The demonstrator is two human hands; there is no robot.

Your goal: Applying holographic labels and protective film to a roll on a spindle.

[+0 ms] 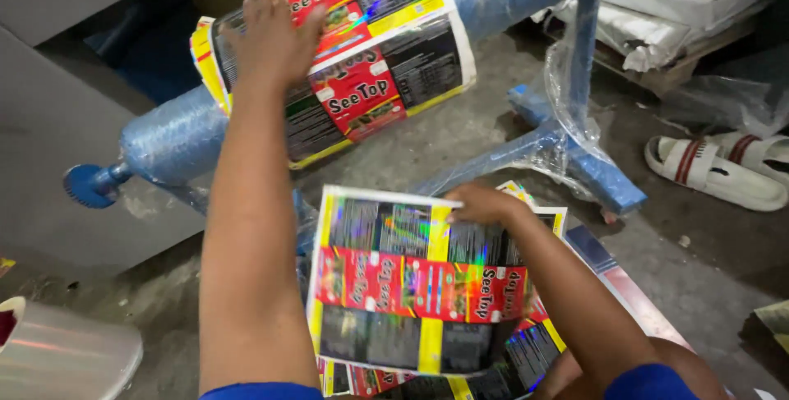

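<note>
The person's left hand (275, 39) lies flat, fingers spread, on a glossy printed sheet (362, 63) draped over a blue roller (177, 137) wrapped in clear plastic film. The roller sits on a blue metal stand (588, 162), also film-wrapped, and ends in a small blue toothed knob (85, 186) at the lower left. The right hand (481, 203) presses on the top edge of the uppermost sheet in a stack of printed sheets (411, 301), red, yellow and black with a holographic shine, lying low in front of the person. A pair of white sandals (719, 166) with red stripes rests on the concrete floor (707, 285) to the right. A translucent film roll (66, 355) shows at the bottom left corner.
</note>
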